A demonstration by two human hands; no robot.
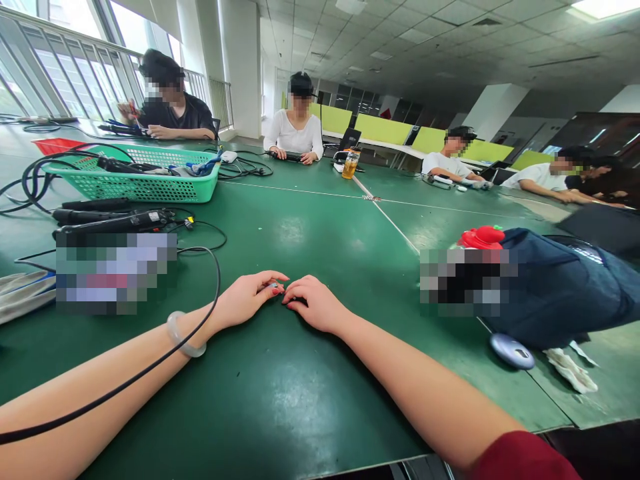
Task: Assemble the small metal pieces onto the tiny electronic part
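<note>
My left hand (249,297) and my right hand (316,304) meet over the green table (300,393), fingertips nearly touching. The fingers of both are bent inward, with thumb and fingertips drawn together. Something tiny and dark shows between the fingertips, too small to name. A pale bangle (180,337) circles my left wrist. Across my left forearm runs a black cable (125,381). Red nail polish shows on several fingertips.
To the left stand a green basket (175,187) of cables and black handheld devices (115,220). At right lie a dark blue bag (540,287), a purple oval device (513,351) and crumpled tissue (571,370). A drink bottle (351,165) stands farther back. Several people sit around the table.
</note>
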